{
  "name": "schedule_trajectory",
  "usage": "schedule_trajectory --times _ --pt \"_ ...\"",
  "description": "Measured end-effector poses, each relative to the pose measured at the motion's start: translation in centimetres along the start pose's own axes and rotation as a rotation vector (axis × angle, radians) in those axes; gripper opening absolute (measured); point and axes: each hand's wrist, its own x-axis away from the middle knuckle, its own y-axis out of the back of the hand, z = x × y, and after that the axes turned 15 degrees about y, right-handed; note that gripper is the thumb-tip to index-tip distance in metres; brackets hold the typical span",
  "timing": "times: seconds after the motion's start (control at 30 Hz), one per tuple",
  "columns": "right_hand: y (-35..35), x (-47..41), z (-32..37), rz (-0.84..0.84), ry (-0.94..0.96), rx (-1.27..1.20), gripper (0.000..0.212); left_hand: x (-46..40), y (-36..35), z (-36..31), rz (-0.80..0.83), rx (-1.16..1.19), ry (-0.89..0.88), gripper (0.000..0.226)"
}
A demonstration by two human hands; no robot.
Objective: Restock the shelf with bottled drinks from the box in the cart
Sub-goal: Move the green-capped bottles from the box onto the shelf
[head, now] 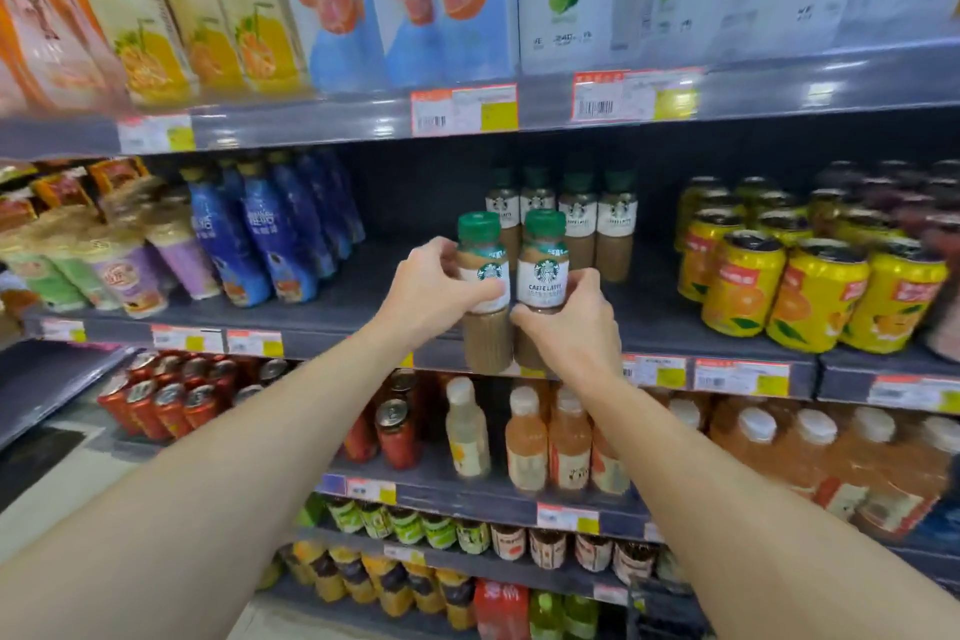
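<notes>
Dark grey metal shelving [363,286] fills the view in several tiers, each front edge lined with orange and yellow price tags [464,109]. On the top tier stand tall drink cartons [415,0] printed with citrus fruit and green leaves. On the middle tier, blue pouched bottles [260,234] stand to the left and yellow cans [810,291] to the right, with an open stretch of shelf between them. At the back of that stretch stands a row of coffee bottles [576,218] with green caps. Lower tiers carry red cans [171,400] and pale juice bottles [524,442].

Both arms reach forward to the middle tier. The left hand [431,286] grasps the left latte bottle [480,286], fingers curled round the label from the left and the thumb across its front. The right hand [571,322] grasps the right latte bottle [540,276] lower down, fingers wrapped round the body below the label, the thumb on the left side. The two bottles are upright and touching side by side, green caps well above the fingers, their bases hanging in front of the shelf's front edge, ahead of the back row.
</notes>
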Motion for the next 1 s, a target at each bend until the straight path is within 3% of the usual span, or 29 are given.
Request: schedule_trajectory --times 0.47,0.77,1.0 --pt "-3.0 -4.3 -0.2 -0.048 -0.012 0.043 0.055 -8.2 -1.3 1.1 0.163 0.175 -0.016 0.031" --pt "-5.0 -3.1 -1.2 -0.168 -0.027 0.006 0.052 -9.0 -2.0 2.8 0.266 0.202 -0.04 0.039" --pt "-6.0 -2.3 -1.9 -0.213 -0.033 0.056 0.045 -8.2 -4.0 5.1 0.115 0.162 -0.074 0.048"
